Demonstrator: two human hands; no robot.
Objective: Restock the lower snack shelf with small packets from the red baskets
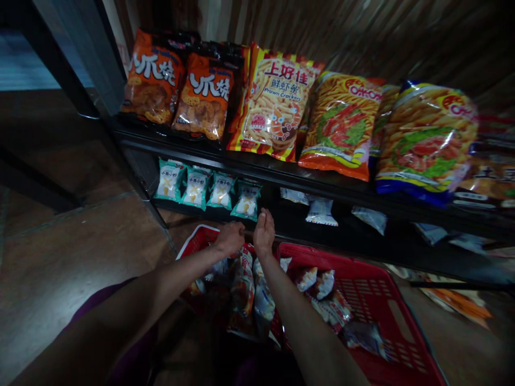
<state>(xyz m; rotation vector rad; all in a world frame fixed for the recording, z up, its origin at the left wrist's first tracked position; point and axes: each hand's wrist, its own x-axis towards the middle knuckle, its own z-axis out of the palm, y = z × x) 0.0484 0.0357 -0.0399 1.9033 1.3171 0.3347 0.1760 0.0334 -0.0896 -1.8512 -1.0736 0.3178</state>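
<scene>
Your outstretched forearms point(300, 308): right hand point(264, 231) flat, fingers extended, beside the rightmost teal packet point(246, 202) on the lower shelf point(346, 233); left hand point(231, 237) curled, contents indiscernible. Light palm pressure should keep that packet square.

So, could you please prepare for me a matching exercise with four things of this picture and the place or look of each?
1. Row of small teal packets
2. Prawn Crackers bag
3. Red basket at picture right
4. Leftmost orange bag

A. Holds loose snack packs
B. Upper shelf, left end
C. Lower shelf, left end
D. Red-and-yellow striped edges

Pairs: 1-C, 2-D, 3-A, 4-B
</scene>
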